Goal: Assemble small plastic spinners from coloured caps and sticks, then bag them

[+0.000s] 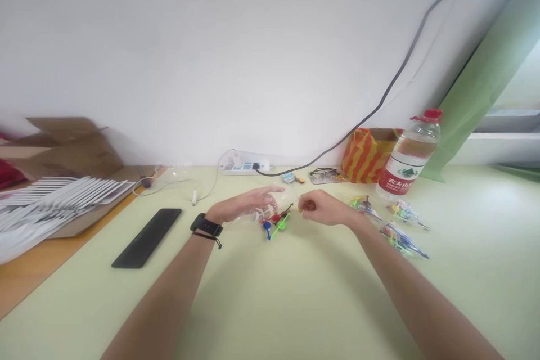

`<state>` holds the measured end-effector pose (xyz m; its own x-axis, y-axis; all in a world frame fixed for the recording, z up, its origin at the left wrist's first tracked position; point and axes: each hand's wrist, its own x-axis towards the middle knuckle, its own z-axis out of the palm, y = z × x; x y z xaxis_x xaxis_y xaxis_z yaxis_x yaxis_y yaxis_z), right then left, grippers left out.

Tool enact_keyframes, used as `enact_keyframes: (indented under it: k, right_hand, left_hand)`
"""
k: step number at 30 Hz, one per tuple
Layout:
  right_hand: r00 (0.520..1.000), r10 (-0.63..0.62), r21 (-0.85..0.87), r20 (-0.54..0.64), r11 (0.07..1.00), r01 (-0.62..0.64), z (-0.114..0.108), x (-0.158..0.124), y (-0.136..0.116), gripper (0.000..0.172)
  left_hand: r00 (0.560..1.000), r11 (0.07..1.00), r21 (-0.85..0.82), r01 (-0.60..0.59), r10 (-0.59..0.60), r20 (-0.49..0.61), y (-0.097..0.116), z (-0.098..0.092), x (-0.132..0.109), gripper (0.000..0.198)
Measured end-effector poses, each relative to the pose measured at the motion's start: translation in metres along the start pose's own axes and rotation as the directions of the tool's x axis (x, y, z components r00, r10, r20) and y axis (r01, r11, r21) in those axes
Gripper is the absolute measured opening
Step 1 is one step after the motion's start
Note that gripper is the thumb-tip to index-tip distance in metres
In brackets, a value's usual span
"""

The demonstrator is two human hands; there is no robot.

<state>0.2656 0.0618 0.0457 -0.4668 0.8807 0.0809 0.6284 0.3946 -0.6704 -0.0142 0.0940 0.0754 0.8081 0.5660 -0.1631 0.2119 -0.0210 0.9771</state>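
My left hand (248, 204) reaches in from the left, its fingers curved around a crumpled clear plastic bag (276, 196). Just under its fingertips lie small plastic pieces: a blue arrow-shaped piece (267, 229), a bright green one (280, 227) and a red one (276, 217). To the right of these, my right hand (324, 207) is closed in a pinch above the table. A tiny yellowish bit shows at its fingertips, too small to name. Beyond my right wrist are several clear packets of coloured plastic pieces (403, 240).
A black phone-like slab (147, 238) lies left. Farther left are a stack of white items (80, 202) and a cardboard box (71, 146). A power strip (247, 164), eyeglasses (324, 174), a striped bag (366, 157) and a large water bottle (408, 157) line the back.
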Motion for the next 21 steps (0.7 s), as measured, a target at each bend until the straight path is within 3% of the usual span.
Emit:
enact_keyframes:
  k: [5,8,11,13,17,21]
  right_hand:
    - [0.971,0.095,0.297,-0.221,0.954,-0.026,-0.034,-0.011,-0.002,0.005]
    - [0.908,0.147,0.458,-0.392,0.887,0.054,-0.048,-0.017,-0.008,0.012]
    - [0.854,0.185,0.563,-0.486,0.814,0.144,-0.051,-0.017,-0.016,0.017]
    - [0.845,0.192,0.593,-0.5,0.786,0.172,-0.046,-0.016,-0.022,0.02]
    - [0.875,0.17,0.599,-0.453,0.785,0.158,-0.034,-0.012,-0.035,0.032]
    - [0.896,0.165,0.577,-0.412,0.808,0.117,-0.025,-0.01,-0.042,0.032]
  left_hand:
    - [1.0,0.999,0.028,0.018,-0.018,0.003,0.004,0.002,-0.001,0.062]
    - [1.0,1.0,0.01,0.016,-0.016,0.027,0.007,0.005,-0.001,0.063]
    - [0.998,1.0,0.0,0.004,-0.004,0.059,0.008,0.008,0.001,0.063]
    - [0.997,1.0,-0.006,-0.008,0.009,0.072,0.008,0.01,0.003,0.064]
    - [0.994,0.998,-0.054,-0.043,0.048,0.095,0.005,0.014,0.007,0.064]
    - [0.992,0.994,-0.084,-0.065,0.074,0.107,0.001,0.016,0.011,0.065]
